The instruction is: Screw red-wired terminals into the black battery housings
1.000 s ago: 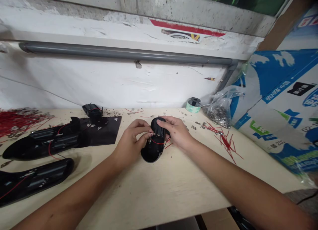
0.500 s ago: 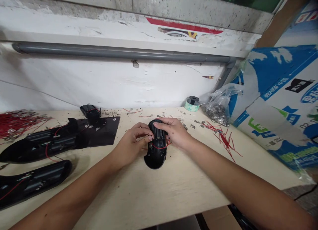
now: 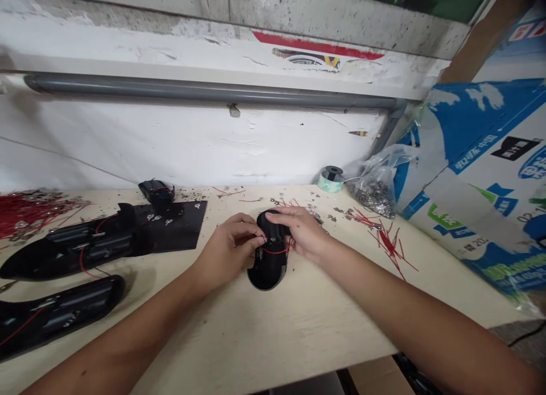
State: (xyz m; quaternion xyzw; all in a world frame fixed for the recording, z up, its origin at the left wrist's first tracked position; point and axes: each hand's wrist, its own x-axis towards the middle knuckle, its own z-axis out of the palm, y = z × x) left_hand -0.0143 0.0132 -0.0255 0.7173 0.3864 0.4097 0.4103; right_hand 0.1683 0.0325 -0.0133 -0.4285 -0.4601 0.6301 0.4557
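A curved black plastic battery holder (image 3: 268, 273) stands tilted on the table, with a thin red wire (image 3: 276, 250) looped across its middle. My right hand (image 3: 302, 233) is shut over its upper end. My left hand (image 3: 228, 253) pinches at its side, with the fingertips at the red wire. The hands hide most of the holder's upper half. What the left fingertips grip exactly is too small to tell.
Longer black holders (image 3: 72, 247) with red wires and a black sheet (image 3: 179, 224) lie left, by a red wire bundle (image 3: 29, 213). A wire spool (image 3: 331, 179), a bag of metal bits (image 3: 375, 190) and loose red wires (image 3: 388, 244) lie right, against a printed carton (image 3: 482, 173).
The holder has turned more upright and shifted slightly right. My right hand has slid down its upper end, and my left hand has moved closer to it.
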